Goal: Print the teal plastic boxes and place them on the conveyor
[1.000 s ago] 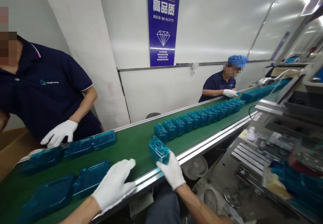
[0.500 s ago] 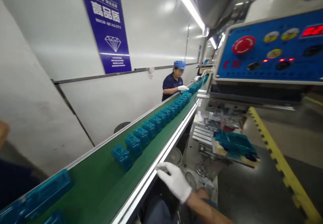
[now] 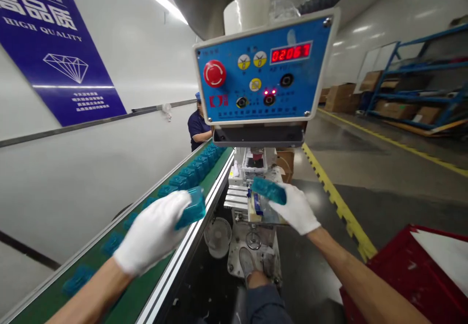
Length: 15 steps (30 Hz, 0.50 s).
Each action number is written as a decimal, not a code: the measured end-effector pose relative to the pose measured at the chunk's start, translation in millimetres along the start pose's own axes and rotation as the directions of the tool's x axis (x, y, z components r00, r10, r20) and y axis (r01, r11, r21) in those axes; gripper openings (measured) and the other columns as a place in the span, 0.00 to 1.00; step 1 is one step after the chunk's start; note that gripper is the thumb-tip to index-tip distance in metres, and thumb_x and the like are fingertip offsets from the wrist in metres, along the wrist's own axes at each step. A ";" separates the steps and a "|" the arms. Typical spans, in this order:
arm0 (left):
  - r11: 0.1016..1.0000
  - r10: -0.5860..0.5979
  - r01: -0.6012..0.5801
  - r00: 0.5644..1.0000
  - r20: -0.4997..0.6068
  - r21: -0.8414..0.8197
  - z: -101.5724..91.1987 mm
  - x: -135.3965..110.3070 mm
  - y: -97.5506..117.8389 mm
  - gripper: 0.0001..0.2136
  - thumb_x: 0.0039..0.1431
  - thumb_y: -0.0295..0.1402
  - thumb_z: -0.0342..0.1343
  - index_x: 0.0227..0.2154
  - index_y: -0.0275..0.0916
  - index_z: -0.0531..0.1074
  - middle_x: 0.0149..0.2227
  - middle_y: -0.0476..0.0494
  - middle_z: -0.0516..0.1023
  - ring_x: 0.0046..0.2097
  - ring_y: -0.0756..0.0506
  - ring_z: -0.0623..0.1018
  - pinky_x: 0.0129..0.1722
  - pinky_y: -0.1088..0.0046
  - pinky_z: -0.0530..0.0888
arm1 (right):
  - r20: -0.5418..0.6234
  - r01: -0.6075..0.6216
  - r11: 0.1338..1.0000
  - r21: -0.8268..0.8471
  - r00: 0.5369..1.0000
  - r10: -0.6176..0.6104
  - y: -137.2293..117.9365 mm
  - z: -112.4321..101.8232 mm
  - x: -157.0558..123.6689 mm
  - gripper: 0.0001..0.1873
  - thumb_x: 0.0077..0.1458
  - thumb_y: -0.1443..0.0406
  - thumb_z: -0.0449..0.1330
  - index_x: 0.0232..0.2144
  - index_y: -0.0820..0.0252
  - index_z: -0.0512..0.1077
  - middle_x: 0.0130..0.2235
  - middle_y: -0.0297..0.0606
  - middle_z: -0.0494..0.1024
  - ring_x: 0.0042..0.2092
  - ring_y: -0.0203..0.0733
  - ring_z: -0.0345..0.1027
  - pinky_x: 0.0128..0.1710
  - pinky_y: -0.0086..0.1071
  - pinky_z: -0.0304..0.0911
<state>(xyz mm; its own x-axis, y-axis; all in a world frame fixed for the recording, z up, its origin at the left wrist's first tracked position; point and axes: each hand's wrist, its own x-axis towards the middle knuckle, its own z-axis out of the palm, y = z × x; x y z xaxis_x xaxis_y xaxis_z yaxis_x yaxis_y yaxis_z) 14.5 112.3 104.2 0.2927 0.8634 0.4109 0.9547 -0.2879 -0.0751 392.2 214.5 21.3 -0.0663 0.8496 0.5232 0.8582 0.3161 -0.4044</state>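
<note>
My left hand point(image 3: 157, 231), in a white glove, is closed round a translucent teal plastic container point(image 3: 193, 208) above the conveyor's near rail. On the right, my gloved right hand point(image 3: 295, 208) grips a second teal plastic container point(image 3: 268, 190) by its near end, over the machine's fixture point(image 3: 256, 207). The fixture has a pale block and a dark blue part. A row of similar teal containers point(image 3: 179, 181) stands on the green conveyor belt point(image 3: 153, 277); my left hand and arm hide some of them.
A blue control panel point(image 3: 256, 70) with a red stop button hangs over the machine. Behind it, at the belt's far side, a co-worker point(image 3: 197, 128) is partly hidden. A red bin point(image 3: 409, 270) stands at lower right, and a fan point(image 3: 218, 236) sits below the rail.
The view has swung right toward the machine. My right hand has left the conveyor rail and now holds a container at the fixture. My left hand has come into clear view holding another.
</note>
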 end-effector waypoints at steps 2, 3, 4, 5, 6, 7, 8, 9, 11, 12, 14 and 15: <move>0.957 0.289 -0.290 0.956 -0.044 -0.020 16.3 54.9 51.4 0.23 0.52 0.25 0.56 0.53 0.40 0.71 0.57 0.39 0.77 0.58 0.37 0.76 0.62 0.59 0.72 | -0.082 -0.250 0.956 0.152 0.961 0.264 10.9 -25.7 -15.0 0.30 0.52 0.49 0.65 0.51 0.61 0.75 0.44 0.47 0.84 0.44 0.54 0.79 0.44 0.43 0.71; 0.920 0.386 -0.388 0.921 -0.045 -0.046 27.8 81.7 76.2 0.23 0.50 0.22 0.55 0.51 0.38 0.71 0.55 0.38 0.77 0.57 0.38 0.76 0.62 0.60 0.72 | -0.114 -0.350 0.907 0.236 0.916 0.383 15.9 -38.8 -25.9 0.33 0.49 0.44 0.65 0.50 0.60 0.75 0.42 0.46 0.84 0.43 0.56 0.79 0.44 0.44 0.72; 0.887 0.455 -0.455 0.890 -0.025 -0.071 40.4 105.7 99.0 0.22 0.50 0.21 0.56 0.50 0.37 0.71 0.53 0.37 0.78 0.56 0.38 0.76 0.60 0.60 0.73 | -0.139 -0.417 0.856 0.306 0.870 0.474 20.0 -51.1 -37.6 0.35 0.45 0.41 0.66 0.48 0.58 0.76 0.41 0.46 0.84 0.43 0.57 0.79 0.43 0.45 0.72; 0.862 0.501 -0.499 0.865 0.000 -0.092 53.2 125.7 119.0 0.21 0.50 0.22 0.56 0.49 0.36 0.71 0.50 0.36 0.78 0.54 0.37 0.77 0.57 0.60 0.74 | -0.160 -0.457 0.817 0.352 0.830 0.534 22.8 -61.8 -49.1 0.36 0.42 0.39 0.66 0.45 0.58 0.76 0.40 0.45 0.84 0.42 0.59 0.79 0.43 0.47 0.72; 0.843 0.532 -0.526 0.846 0.034 -0.108 65.5 141.1 135.8 0.20 0.50 0.23 0.58 0.49 0.35 0.70 0.49 0.36 0.78 0.52 0.37 0.77 0.55 0.59 0.75 | -0.169 -0.491 0.780 0.388 0.794 0.584 24.6 -70.6 -59.4 0.36 0.40 0.38 0.66 0.42 0.57 0.76 0.38 0.44 0.84 0.41 0.60 0.79 0.43 0.48 0.72; 0.830 0.555 -0.546 0.829 0.067 -0.118 77.0 151.6 149.0 0.19 0.52 0.24 0.58 0.49 0.34 0.70 0.49 0.35 0.77 0.51 0.36 0.76 0.54 0.59 0.75 | -0.171 -0.524 0.743 0.416 0.758 0.630 25.7 -77.4 -68.0 0.36 0.37 0.38 0.66 0.40 0.57 0.76 0.36 0.44 0.84 0.40 0.60 0.78 0.43 0.49 0.72; 0.819 0.571 -0.559 0.816 0.091 -0.127 87.6 157.5 158.8 0.19 0.53 0.25 0.59 0.49 0.34 0.70 0.49 0.35 0.77 0.51 0.36 0.76 0.54 0.59 0.74 | -0.169 -0.556 0.709 0.434 0.723 0.670 26.8 -82.1 -74.7 0.35 0.35 0.37 0.66 0.38 0.56 0.75 0.34 0.43 0.83 0.39 0.61 0.78 0.42 0.50 0.73; 0.811 0.583 -0.568 0.806 0.104 -0.139 97.1 159.4 165.5 0.18 0.54 0.26 0.59 0.49 0.34 0.70 0.49 0.35 0.77 0.51 0.36 0.76 0.54 0.59 0.74 | -0.159 -0.584 0.678 0.446 0.694 0.702 28.5 -85.1 -79.8 0.35 0.34 0.38 0.66 0.37 0.56 0.75 0.33 0.43 0.83 0.38 0.61 0.78 0.43 0.50 0.73; 0.793 0.602 -0.579 0.793 0.098 -0.190 113.2 156.1 171.4 0.20 0.54 0.27 0.61 0.51 0.34 0.70 0.52 0.34 0.75 0.53 0.36 0.74 0.57 0.58 0.72 | -0.127 -0.624 0.630 0.463 0.656 0.744 36.6 -86.2 -87.1 0.35 0.33 0.38 0.66 0.37 0.55 0.75 0.32 0.43 0.82 0.39 0.63 0.78 0.45 0.52 0.74; 0.785 0.605 -0.575 0.792 0.086 -0.230 119.7 153.3 171.8 0.21 0.54 0.30 0.62 0.52 0.34 0.69 0.54 0.33 0.75 0.54 0.35 0.74 0.58 0.57 0.72 | -0.117 -0.637 0.613 0.468 0.643 0.757 43.9 -84.8 -90.6 0.35 0.34 0.38 0.66 0.37 0.55 0.74 0.33 0.43 0.82 0.41 0.65 0.78 0.46 0.53 0.74; 0.800 0.544 -0.497 0.837 0.058 -0.336 130.0 151.4 170.8 0.25 0.56 0.40 0.65 0.54 0.34 0.69 0.57 0.31 0.73 0.58 0.32 0.72 0.62 0.53 0.69 | -0.114 -0.620 0.642 0.452 0.673 0.730 64.4 -79.1 -100.3 0.33 0.39 0.38 0.65 0.40 0.53 0.75 0.37 0.44 0.83 0.45 0.67 0.78 0.48 0.54 0.74; 0.819 0.480 -0.426 0.876 0.053 -0.384 133.8 153.2 170.5 0.28 0.58 0.45 0.65 0.56 0.33 0.69 0.58 0.29 0.72 0.59 0.31 0.71 0.63 0.51 0.68 | -0.121 -0.574 0.696 0.432 0.728 0.675 76.3 -75.3 -106.7 0.31 0.44 0.39 0.64 0.42 0.51 0.75 0.39 0.44 0.83 0.46 0.67 0.77 0.48 0.54 0.74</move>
<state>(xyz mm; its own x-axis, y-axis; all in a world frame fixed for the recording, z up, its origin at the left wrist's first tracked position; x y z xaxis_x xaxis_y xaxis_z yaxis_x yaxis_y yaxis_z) 229.2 250.9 32.8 0.7176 0.6398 0.2751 0.6369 -0.7627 0.1125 503.0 116.2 -8.9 0.5925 0.7808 0.1983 0.4155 -0.0853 -0.9056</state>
